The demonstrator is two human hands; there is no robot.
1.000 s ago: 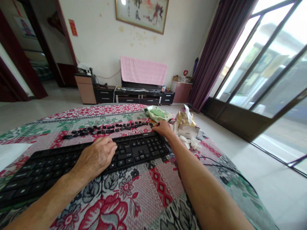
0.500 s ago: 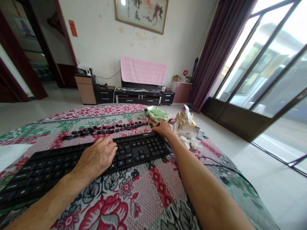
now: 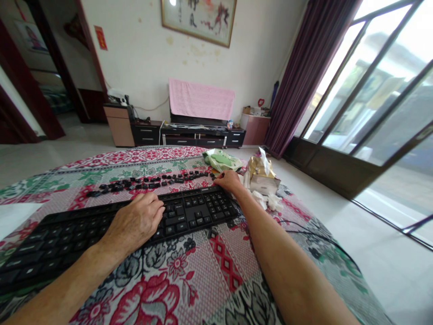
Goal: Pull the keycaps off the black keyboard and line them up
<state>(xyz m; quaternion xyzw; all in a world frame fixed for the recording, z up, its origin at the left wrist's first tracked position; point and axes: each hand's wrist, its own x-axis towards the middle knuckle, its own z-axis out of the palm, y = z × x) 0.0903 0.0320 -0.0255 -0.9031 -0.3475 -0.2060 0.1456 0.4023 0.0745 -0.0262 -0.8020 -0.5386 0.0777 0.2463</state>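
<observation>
Left hand [image 3: 135, 223] palm-down on keyboard [image 3: 192, 212] middle, fingers loose, grasping nothing | right hand [image 3: 230, 180] past keyboard's far right corner, fingertips at right end of keycap row [image 3: 149, 182]; pinching or not: cannot tell | keyboard lies across table [image 3: 189, 280] centre, keycaps toward far edge | tissue pack [image 3: 262, 178] near right edge.

Keyboard [image 3: 189, 212] left end (cut off)

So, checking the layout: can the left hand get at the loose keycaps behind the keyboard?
Probably yes: the left hand rests on the keyboard, and the loose keycaps lie just beyond it, nothing between.
</observation>
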